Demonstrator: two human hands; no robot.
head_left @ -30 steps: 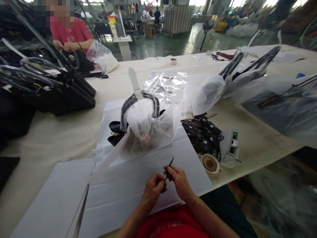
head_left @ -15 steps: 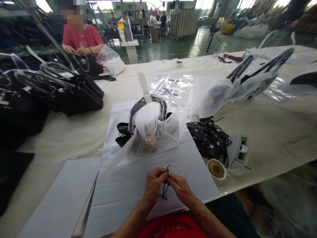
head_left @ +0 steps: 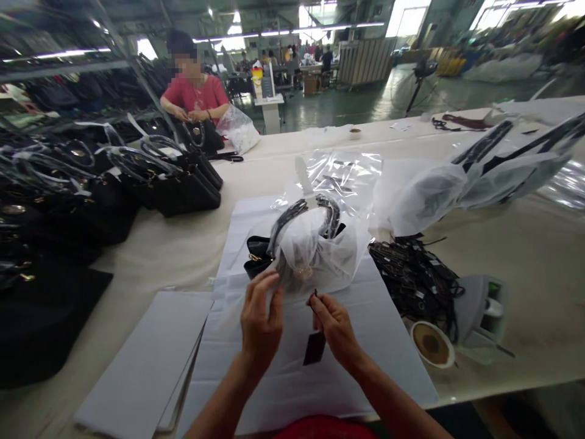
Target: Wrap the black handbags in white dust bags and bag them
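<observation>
Between finger and thumb, my right hand pinches the cord of a black hang tag, which dangles below it over white paper. My left hand is raised with thumb and fingers apart, nothing in it, at the near left side of a black handbag. White tissue covers much of the bag's front, and its wrapped handles stand up in an arch. A round emblem shows faintly through the tissue. The bag stands on the white paper sheet.
Black tags lie heaped at the right, beside a tape dispenser and a tape roll. White boards are stacked at the left. Black handbags crowd the table's left; wrapped bags lie right. A co-worker handles a bag across the table.
My hands have parted: the left has let go and moved up toward the bag, while the right keeps the tag's cord. The tag now hangs flat in view. The camera has tilted up and left.
</observation>
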